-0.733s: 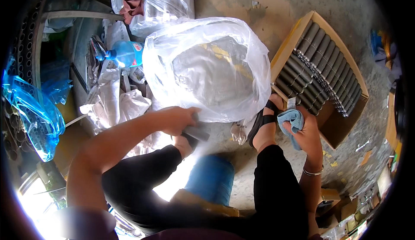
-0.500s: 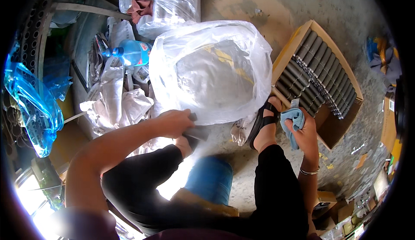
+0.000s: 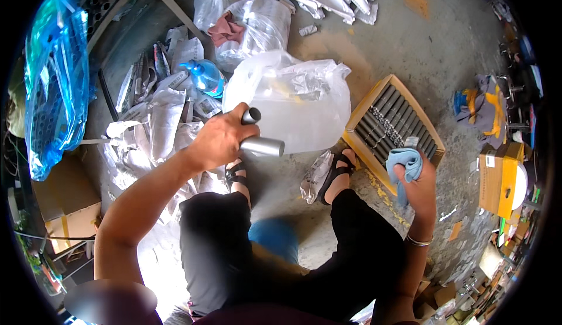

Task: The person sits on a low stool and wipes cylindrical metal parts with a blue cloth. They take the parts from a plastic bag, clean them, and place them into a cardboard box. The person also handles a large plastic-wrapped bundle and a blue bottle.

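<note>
My left hand [image 3: 221,140] is closed round two short grey metal tubes. One tube [image 3: 266,147] lies sideways with its shiny side showing; the other tube [image 3: 253,115] shows its dark open end. Both are held over the near left edge of a large translucent plastic bag [image 3: 298,123], whose mouth stands partly gathered. A crumpled light-blue cloth [image 3: 404,164] is gripped in my right hand [image 3: 420,187]; a small pale piece sticks out above it. Just beyond that hand stands an open cardboard box [image 3: 434,129] with rows of dark grey tubes [image 3: 398,107].
Crumpled newspaper [image 3: 155,114] and a blue bottle [image 3: 206,79] lie left of the bag. Behind it sits another filled plastic bag [image 3: 263,29] with a reddish rag [image 3: 225,31]. A blue drum-like object [image 3: 274,238] is between my legs. Cardboard cartons [image 3: 501,180] stand at right.
The view has shifted. My left hand has lifted the tubes away from my foot toward the bag, and they show more clearly. My right hand keeps the cloth beside the box.
</note>
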Tool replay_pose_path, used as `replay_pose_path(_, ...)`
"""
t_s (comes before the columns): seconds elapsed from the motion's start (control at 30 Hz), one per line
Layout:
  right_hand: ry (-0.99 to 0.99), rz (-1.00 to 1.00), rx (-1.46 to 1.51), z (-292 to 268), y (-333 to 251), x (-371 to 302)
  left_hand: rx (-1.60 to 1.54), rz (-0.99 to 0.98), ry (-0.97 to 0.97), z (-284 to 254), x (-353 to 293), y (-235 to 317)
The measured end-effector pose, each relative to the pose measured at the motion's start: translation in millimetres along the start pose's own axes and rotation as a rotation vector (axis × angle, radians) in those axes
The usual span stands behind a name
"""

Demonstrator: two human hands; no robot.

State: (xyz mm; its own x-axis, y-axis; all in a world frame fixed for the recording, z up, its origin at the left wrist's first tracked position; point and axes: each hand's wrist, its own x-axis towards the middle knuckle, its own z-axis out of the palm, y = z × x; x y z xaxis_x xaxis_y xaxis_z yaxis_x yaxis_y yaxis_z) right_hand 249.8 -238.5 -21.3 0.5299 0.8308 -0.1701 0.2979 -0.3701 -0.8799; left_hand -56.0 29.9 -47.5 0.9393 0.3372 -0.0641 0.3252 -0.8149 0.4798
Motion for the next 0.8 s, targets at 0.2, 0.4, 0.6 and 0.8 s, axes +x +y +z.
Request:
replay_pose_path(0.2, -0.029, -0.253, 0.081, 11, -134, -14, -0.04, -0.011, 0.389, -64, -40, 9)
replay_pose_path(0.4, -0.069, -0.317, 0.548, 99, -165, -17, -0.31, -0.372, 0.597, -151, -93, 10)
replay_pose_path(0.6, -0.026, -0.173, 0.699, 120, -134, -9, -0.56, -0.584, 0.845, -204, -171, -11)
replay_pose_path(0.8, 0.051, -0.033, 0.748, 117, -119, 29, -0.598, -0.51, 0.982, -238, -219, -16)
